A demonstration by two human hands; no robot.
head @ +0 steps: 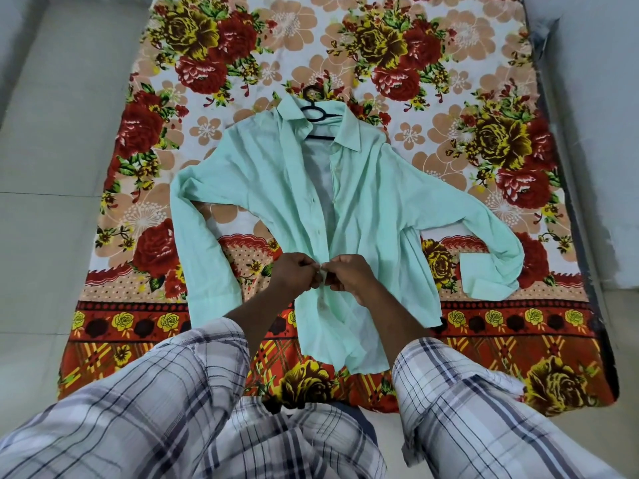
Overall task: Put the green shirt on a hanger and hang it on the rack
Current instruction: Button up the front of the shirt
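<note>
The pale green shirt (276,188) lies face up on the flowered bedsheet (484,98), collar away from me, sleeves spread to both sides. A black hanger (316,112) sits inside the collar, its hook pointing out onto the sheet. The upper front is parted and shows the inside of the back. My left hand (292,274) and my right hand (349,276) meet at the lower part of the button strip. Each hand pinches one front edge of the shirt, and the two edges are brought together between my fingertips.
The mattress lies on a pale tiled floor (41,167) with a wall at its right side (594,98). My plaid sleeves fill the bottom of the view. No rack is in sight.
</note>
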